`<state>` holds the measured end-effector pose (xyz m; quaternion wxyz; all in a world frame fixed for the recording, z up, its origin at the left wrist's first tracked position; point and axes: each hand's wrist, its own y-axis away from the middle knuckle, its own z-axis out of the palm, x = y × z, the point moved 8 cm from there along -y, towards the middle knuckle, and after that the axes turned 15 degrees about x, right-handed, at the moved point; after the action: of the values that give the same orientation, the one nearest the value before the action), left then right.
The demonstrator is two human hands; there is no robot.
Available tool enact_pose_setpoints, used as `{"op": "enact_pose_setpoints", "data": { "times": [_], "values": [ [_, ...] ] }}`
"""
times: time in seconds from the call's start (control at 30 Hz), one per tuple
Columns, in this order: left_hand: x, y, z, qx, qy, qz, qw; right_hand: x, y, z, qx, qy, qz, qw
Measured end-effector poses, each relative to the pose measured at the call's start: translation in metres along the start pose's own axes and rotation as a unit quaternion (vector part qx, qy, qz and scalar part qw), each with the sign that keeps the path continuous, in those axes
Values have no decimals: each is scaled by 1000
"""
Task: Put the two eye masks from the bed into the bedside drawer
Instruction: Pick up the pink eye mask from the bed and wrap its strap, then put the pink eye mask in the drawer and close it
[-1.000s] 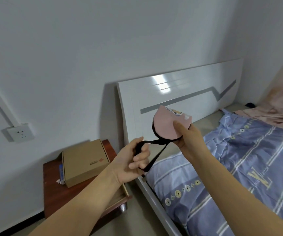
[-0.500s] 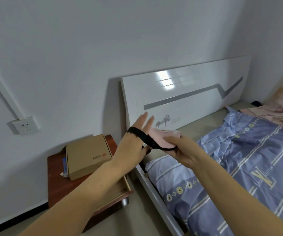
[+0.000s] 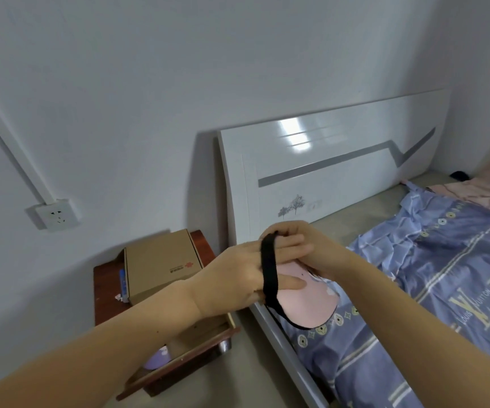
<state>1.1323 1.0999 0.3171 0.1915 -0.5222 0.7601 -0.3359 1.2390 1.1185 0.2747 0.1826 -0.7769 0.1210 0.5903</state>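
Observation:
A pink eye mask (image 3: 308, 301) with a black elastic strap (image 3: 269, 269) hangs in the air above the bed's left edge. The strap runs over the back of my left hand (image 3: 252, 275), whose fingers lie flat against the mask. My right hand (image 3: 305, 245) pinches the top of the strap and mask just above the left fingers. Below my left forearm the bedside drawer (image 3: 196, 351) stands pulled out, and a lilac eye mask (image 3: 157, 359) lies inside it, partly hidden by my arm.
A cardboard box (image 3: 161, 263) and a blue pen (image 3: 123, 281) sit on the red-brown bedside table (image 3: 105, 298). The bed has a blue patterned quilt (image 3: 432, 290), a white headboard (image 3: 341, 172) and a white side rail (image 3: 285, 343). A wall socket (image 3: 56, 214) is at left.
The pink mask came down from the headboard's height to just above the bed edge. The strap went from bunched in my left fingers to looped over the hand's back. My right hand moved close above the left.

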Motion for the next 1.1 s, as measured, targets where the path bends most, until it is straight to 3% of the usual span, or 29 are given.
{"op": "enact_pose_setpoints", "data": {
  "times": [0.1,0.2,0.33,0.43,0.5,0.6,0.7,0.73,0.8,0.83,0.87,0.97,1.1],
  "values": [
    [-28,14,-15,62,20,-89,994,19,-2,-29,122,-32,47,991],
    [-52,29,-24,108,-5,-165,980,36,12,-31,67,-87,91,990],
    [-50,28,-13,92,-26,-140,986,44,23,-33,-16,-168,157,973],
    [-59,33,2,54,20,-198,979,50,24,-24,-59,-96,188,976],
    [-71,44,10,39,50,-270,961,60,20,-17,-50,-36,196,979],
    [-87,72,18,38,67,-390,918,75,11,-16,35,-85,228,969],
    [-91,112,32,71,146,-544,823,91,6,-6,87,-107,247,959],
    [-90,127,39,114,205,-596,768,98,5,1,90,-103,248,959],
    [-82,156,58,224,307,-683,623,112,4,22,85,-90,248,961],
    [-78,172,68,273,328,-718,551,121,5,34,77,-88,250,961],
    [-75,187,77,309,325,-741,499,131,5,45,68,-87,255,961],
    [-73,240,100,336,254,-800,427,177,11,83,15,-59,303,951],
    [-71,306,127,268,204,-859,385,247,28,112,-67,82,354,929]
  ]
}}
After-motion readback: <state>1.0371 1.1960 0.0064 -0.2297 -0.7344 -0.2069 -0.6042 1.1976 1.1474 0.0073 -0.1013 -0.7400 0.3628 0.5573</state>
